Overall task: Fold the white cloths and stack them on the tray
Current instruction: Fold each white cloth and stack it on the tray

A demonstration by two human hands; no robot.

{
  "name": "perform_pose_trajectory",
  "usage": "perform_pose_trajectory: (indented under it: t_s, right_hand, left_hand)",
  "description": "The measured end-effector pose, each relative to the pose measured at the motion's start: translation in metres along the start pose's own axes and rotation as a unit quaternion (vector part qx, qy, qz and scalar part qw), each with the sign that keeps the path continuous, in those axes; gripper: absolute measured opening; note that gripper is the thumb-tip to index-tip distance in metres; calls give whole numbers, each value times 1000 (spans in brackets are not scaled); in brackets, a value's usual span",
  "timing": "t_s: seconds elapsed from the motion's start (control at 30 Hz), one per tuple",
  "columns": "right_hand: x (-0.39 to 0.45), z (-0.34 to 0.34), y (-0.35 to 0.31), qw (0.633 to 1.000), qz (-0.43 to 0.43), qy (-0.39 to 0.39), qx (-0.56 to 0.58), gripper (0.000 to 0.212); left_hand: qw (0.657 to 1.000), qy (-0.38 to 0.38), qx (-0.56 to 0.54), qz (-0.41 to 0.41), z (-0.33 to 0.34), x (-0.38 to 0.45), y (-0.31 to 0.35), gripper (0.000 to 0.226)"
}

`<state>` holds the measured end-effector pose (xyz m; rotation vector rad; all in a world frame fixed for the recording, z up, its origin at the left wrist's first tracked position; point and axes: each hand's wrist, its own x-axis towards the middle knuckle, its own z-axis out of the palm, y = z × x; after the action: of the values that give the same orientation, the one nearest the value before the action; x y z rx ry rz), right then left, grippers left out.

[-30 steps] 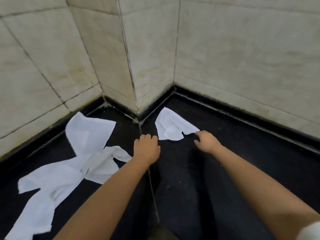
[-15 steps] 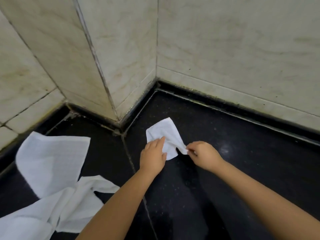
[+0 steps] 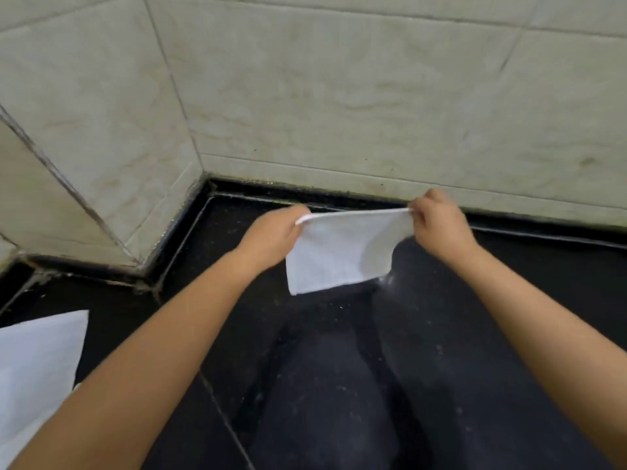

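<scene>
A small white cloth (image 3: 339,252) hangs in the air above the black floor, stretched flat between both hands. My left hand (image 3: 271,237) pinches its upper left corner. My right hand (image 3: 441,225) pinches its upper right corner. The cloth's lower edge hangs free, just above the floor. Part of a larger white cloth (image 3: 37,364) lies on the floor at the left edge of the view. No tray is in view.
Pale marble walls (image 3: 339,96) meet in a corner straight ahead, with a jutting wall section (image 3: 84,164) at the left. The black stone floor (image 3: 339,385) spreads beneath my arms, with a grout seam running across it.
Both hands took the small cloth by its corners, lifted it off the floor and pulled it taut. The view shifted right, leaving most of the larger cloths out of sight.
</scene>
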<state>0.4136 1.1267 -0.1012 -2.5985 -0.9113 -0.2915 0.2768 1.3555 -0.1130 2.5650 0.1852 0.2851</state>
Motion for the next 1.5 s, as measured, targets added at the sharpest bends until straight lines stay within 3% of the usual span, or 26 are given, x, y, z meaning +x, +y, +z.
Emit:
perform_pose_trajectory:
  t_s: [0.1, 0.17, 0.3, 0.33, 0.4, 0.43, 0.53, 0.67, 0.8, 0.93, 1.1, 1.3, 1.4, 1.5]
  right_hand:
    - [-23, -38, 24, 996, -34, 82, 13, 17]
    - [-52, -48, 37, 994, -89, 68, 5, 20]
    - [-123, -34, 57, 979, -126, -161, 12, 19]
    - [-140, -27, 59, 967, -115, -226, 7, 18]
    - [-173, -10, 66, 939, -105, -329, 3, 16]
    - [-187, -4, 66, 923, -102, -370, 7, 16]
    - [-209, 7, 65, 888, -79, -453, 29, 17]
    - [-203, 14, 63, 865, -49, -499, 22, 43]
    - [-183, 33, 64, 869, -34, -494, -13, 30]
    - [-167, 58, 64, 902, 26, -426, -55, 35]
    - [-162, 83, 64, 916, 84, -388, -51, 27]
    - [-165, 100, 66, 923, 130, -360, -43, 25]
    - [-170, 102, 68, 931, 118, -340, -54, 28]
    - [-180, 105, 70, 936, 100, -330, -66, 29]
  left_hand:
    - [999, 7, 21, 50, 3, -6, 27, 42]
    - [997, -25, 22, 74, 20, -24, 34, 59]
    - [992, -109, -65, 16, 72, -76, 33, 62]
    - [987, -134, -87, -22, 82, -89, 32, 56]
    - [961, -217, -127, -114, 102, -110, 29, 21]
    - [943, -266, -136, -145, 109, -117, 28, 21]
    - [901, -372, -117, -189, 122, -134, 23, 30]
    - [880, -415, -119, -199, 127, -141, 25, 22]
    - [893, -387, -109, -203, 128, -137, 20, 22]
    - [923, -304, -44, -233, 136, -128, 13, 26]
    - [933, -197, 13, -301, 156, -119, 2, 38]
    - [931, -163, 55, -323, 174, -123, -6, 32]
    - [949, -128, 92, -273, 176, -127, -7, 20]
    - [966, -118, 155, -169, 185, -134, -15, 37]
